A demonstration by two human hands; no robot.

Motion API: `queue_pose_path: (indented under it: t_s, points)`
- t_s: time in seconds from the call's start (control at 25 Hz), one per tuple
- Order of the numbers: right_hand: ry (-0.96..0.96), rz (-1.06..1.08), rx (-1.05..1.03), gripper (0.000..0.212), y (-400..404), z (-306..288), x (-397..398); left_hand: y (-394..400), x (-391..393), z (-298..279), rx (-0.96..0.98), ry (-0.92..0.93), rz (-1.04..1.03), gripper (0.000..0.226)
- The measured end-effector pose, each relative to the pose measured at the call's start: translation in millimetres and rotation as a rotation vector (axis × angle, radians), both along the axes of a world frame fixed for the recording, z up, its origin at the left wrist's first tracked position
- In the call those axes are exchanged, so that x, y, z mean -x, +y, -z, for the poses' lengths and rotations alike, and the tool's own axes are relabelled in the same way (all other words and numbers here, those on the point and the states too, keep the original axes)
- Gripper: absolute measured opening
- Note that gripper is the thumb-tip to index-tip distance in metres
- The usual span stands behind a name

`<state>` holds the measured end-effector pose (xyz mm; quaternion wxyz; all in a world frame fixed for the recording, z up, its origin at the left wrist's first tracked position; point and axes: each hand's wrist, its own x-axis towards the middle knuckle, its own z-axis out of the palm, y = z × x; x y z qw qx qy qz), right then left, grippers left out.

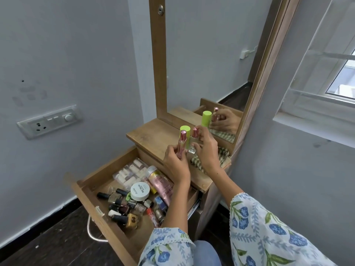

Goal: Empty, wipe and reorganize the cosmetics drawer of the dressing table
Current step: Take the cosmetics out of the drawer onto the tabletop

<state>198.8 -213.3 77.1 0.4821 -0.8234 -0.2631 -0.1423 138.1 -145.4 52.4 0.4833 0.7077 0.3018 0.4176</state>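
The left hand [177, 162] pinches a slim pink-capped glass bottle [182, 144]; the right hand [206, 150] holds a short clear one [192, 143]; each grip should seat them upright beside the green-capped bottle [185, 131] on the wooden counter [153, 135]

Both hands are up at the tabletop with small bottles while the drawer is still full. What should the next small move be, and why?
Probably set the pink-capped bottle in the left hand down on the tabletop beside the green-capped bottle, then reach back. The right hand holds its bottle there, and the drawer still holds many cosmetics.
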Motion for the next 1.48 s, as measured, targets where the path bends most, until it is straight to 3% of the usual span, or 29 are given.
queue_pose_path:
  t_s: [0.2, 0.32, 0.44, 0.52, 0.6, 0.68, 0.8, 0.92, 1.04, 1.12, 1.28, 1.48]
  points:
    - [0.07, 0.018, -0.036, 0.065, 1.2, -2.5, 5.2, 1.9, 9.7, -3.6, -0.002, -0.007, 0.072, 0.029]
    - [0.118, 0.072, -0.108, 0.054, -4.7, -2.9, 19.2, 0.1, 31.9, -10.1, -0.074, 0.055, 0.061, 0.033]
    - [0.016, 0.12, -0.123, 0.04, -10.4, 5.6, 54.0, 5.5, 70.8, -12.0, -0.174, 0.081, 0.135, 0.027]
    - [-0.068, 0.008, -0.091, 0.029, -10.0, 14.6, 84.3, 26.4, 99.9, -10.0, -0.148, 0.134, 0.241, 0.024]
    - [-0.028, -0.205, 0.062, 0.022, -4.7, 24.8, 110.3, 57.5, 128.2, -5.8, -0.139, 0.204, 0.34, 0.019]
    - [0.074, -0.351, 0.378, 0.021, 7.5, 36.2, 125.6, 84.7, 153.4, 1.4, -0.177, 0.282, 0.395, 0.016]
    - [0.111, -0.269, 0.79, 0.024, 28.5, 49.3, 130.8, 98.7, 173.0, 18.9, -0.178, 0.338, 0.414, 0.021]
    - [0.156, -0.211, 0.9, 0.028, 45.0, 56.0, 135.5, 99.0, 177.4, 31.9, -0.202, 0.318, 0.377, 0.025]
    - [0.074, -0.258, 1.064, 0.021, 57.4, 62.9, 143.2, 103.6, 177.0, 36.5, -0.237, 0.31, 0.331, 0.021]
    - [0.001, -0.304, 1.043, 0.022, 64.4, 66.7, 148.4, 108.3, 179.4, 35.6, -0.256, 0.313, 0.319, 0.02]
    - [-0.059, -0.596, 0.858, 0.037, 80.5, 80.3, 163.4, 127.5, 191.6, 31.3, -0.237, 0.241, 0.287, 0.023]
    - [-0.04, -0.562, 0.817, 0.032, 85.5, 88.0, 160.7, 151.2, 209.2, 23.1, -0.152, 0.266, 0.319, 0.024]
